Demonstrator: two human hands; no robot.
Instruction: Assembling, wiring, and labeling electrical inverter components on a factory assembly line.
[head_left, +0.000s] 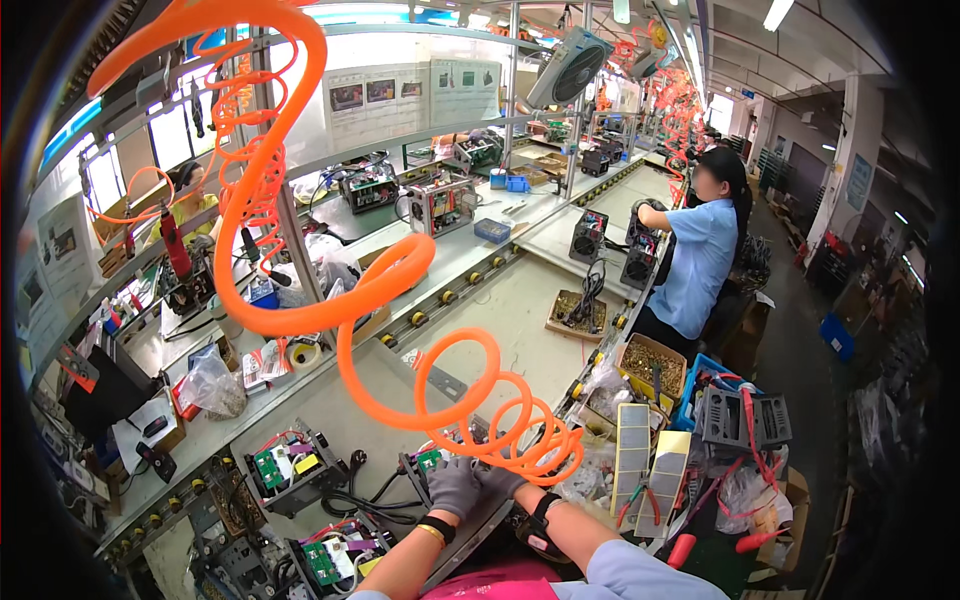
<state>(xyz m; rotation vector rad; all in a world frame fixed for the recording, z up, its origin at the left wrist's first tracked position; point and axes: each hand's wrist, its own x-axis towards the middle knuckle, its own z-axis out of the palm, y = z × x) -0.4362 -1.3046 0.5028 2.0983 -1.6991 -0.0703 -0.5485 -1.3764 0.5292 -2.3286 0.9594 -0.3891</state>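
Observation:
My left hand (455, 487), in a grey glove, is at an open-framed electronic unit (428, 461) with a green circuit board. Its fingers are bent, and what they hold is hidden. Close beside it is my right hand (500, 481), also gloved; orange coils and the left hand cover its fingers. The orange coiled air hose (460, 400) hangs in front of the unit and hides part of it. Black cables (375, 497) lie to the left of the unit. Two similar units, one with a green board (285, 468) and another nearer me (335, 558), stand further left.
To my right are a cardboard box of small parts (655, 362), pale label sheets (632, 450), pliers (650, 497) and a grey metal panel (735, 420). A co-worker in light blue (697, 260) handles black units further up the line. A tray with cables (577, 312) sits on the belt.

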